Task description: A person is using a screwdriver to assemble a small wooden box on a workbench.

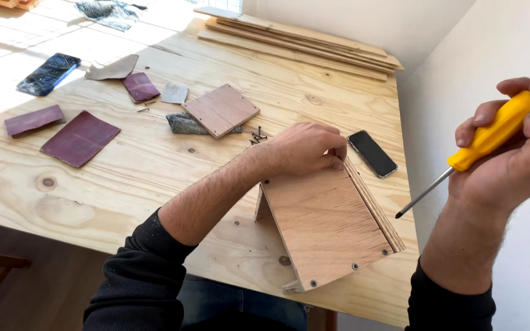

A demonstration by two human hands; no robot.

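Note:
A small box of plywood panels (323,227) lies tilted on the pale wooden table (154,159), with screw heads showing along its near edge. My left hand (305,149) rests on the box's far top corner, fingers curled onto the edge. My right hand (513,153) is raised off to the right, beyond the table's edge, and grips a yellow-handled screwdriver (492,133). Its metal shaft points down and left toward the box, with the tip clear of the wood.
A black phone (372,153) lies just right of my left hand. Loose dark screws (257,135) sit beside a square plywood piece (220,110). Sandpaper sheets (80,138), a second dark phone (49,73) and stacked wooden slats (295,40) lie farther back. A white wall stands right.

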